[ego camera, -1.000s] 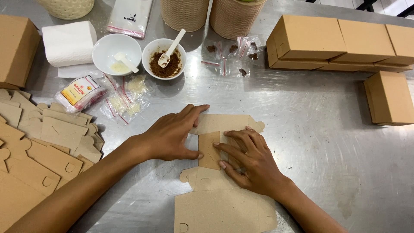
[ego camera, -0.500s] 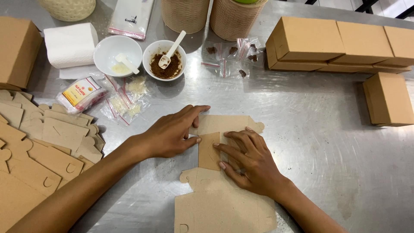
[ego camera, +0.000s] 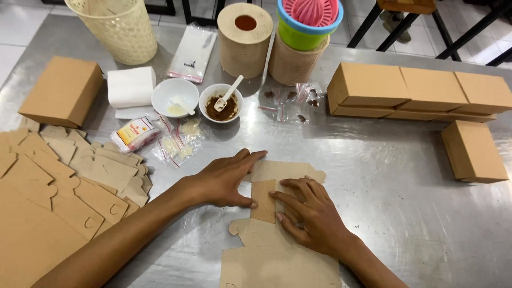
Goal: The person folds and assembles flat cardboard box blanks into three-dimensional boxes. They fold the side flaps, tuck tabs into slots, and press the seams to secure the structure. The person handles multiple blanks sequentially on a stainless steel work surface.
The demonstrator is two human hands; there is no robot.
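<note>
The steel tabletop (ego camera: 384, 160) carries five closed brown cardboard boxes, three in a row (ego camera: 421, 90) at the far right edge, one (ego camera: 473, 151) just below them and one (ego camera: 61, 92) at the left edge, two white bowls (ego camera: 175, 97) (ego camera: 220, 102), and two woven cylinders (ego camera: 245, 40) (ego camera: 292, 62).

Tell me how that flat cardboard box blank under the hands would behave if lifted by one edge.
The flat cardboard blank looks thin, so it is probably light and would likely sag at its creases. Both the left hand and the right hand press it flat, which suggests its flaps spring up. On the shiny metal table it may slide easily.
</note>
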